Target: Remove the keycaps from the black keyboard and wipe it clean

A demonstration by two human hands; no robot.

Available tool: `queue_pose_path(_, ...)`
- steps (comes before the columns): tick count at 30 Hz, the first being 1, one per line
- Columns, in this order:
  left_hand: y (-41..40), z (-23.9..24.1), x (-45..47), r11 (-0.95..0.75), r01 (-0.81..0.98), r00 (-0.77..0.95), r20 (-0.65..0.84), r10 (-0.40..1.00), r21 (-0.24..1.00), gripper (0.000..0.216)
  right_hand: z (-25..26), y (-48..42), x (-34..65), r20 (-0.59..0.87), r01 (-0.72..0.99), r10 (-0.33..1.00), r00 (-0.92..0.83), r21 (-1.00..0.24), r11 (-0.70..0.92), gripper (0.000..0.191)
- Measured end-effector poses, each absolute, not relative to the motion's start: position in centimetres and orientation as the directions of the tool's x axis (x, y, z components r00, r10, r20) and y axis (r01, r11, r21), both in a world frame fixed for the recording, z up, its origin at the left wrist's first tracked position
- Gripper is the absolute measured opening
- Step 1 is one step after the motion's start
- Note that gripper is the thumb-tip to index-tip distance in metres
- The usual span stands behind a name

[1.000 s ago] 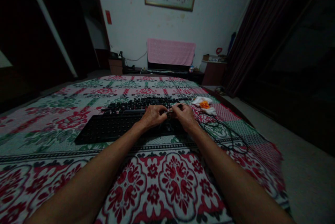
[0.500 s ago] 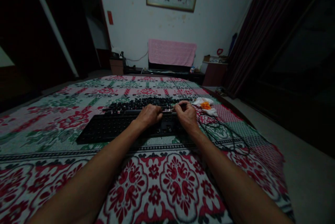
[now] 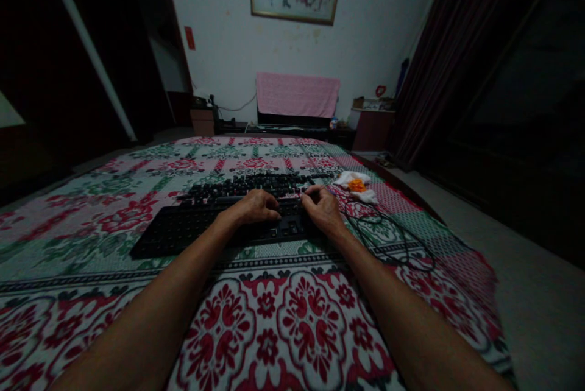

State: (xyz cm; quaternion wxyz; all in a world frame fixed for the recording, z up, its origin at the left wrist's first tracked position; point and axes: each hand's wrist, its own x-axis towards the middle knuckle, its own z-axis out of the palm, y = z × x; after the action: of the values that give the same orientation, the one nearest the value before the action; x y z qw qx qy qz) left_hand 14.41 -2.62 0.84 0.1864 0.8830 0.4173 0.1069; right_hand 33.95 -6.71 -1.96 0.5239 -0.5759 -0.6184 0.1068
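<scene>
A black keyboard (image 3: 169,232) lies on the patterned bedspread, much of its surface studded with small bumps where keycaps are off. My left hand (image 3: 256,206) rests on its middle, fingers bent over the far edge and thumb on the top face. My right hand (image 3: 322,209) is over the keyboard's right part, thumb and forefinger pinched together. Something small and pale shows at those fingertips, too dim to name. Just behind the keyboard spreads a heap of loose black keycaps (image 3: 256,183).
White crumpled tissue (image 3: 350,177) with an orange piece (image 3: 357,186) lies right of the keycaps. A black cable (image 3: 388,245) coils on the bedspread (image 3: 265,312) at the right. Beyond the bed, a pink towel (image 3: 297,94) drapes over a screen.
My left hand has shifted left and slightly down, away from my right hand. The right hand has lowered a little, and the thin pale object between the hands no longer shows clearly.
</scene>
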Motion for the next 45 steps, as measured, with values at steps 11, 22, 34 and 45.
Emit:
queue_pose_path(11,-2.6,0.8,14.5,-0.589,0.625,0.586,0.189,0.788,0.512,0.035,-1.7,-7.0,33.5,0.516,0.535,0.845,0.141,-0.758,0.374,0.017)
queue_pose_path(22,-3.1,1.4,15.5,-0.669,0.436,0.666,0.284,0.689,0.602,0.032,-1.1,-7.0,31.8,0.503,0.423,0.863,-0.045,-0.773,0.473,0.027)
queue_pose_path(34,-1.0,-0.3,13.4,-0.306,0.301,0.418,0.164,0.893,0.903,0.030,-0.8,-6.7,31.8,0.379,0.730,0.904,-0.200,-0.558,0.395,0.016)
queue_pose_path(45,0.0,-1.1,13.3,-0.346,0.311,0.315,0.247,0.916,0.885,0.029,-1.0,-6.7,30.7,0.297,0.867,0.920,-0.256,-0.350,0.355,0.014)
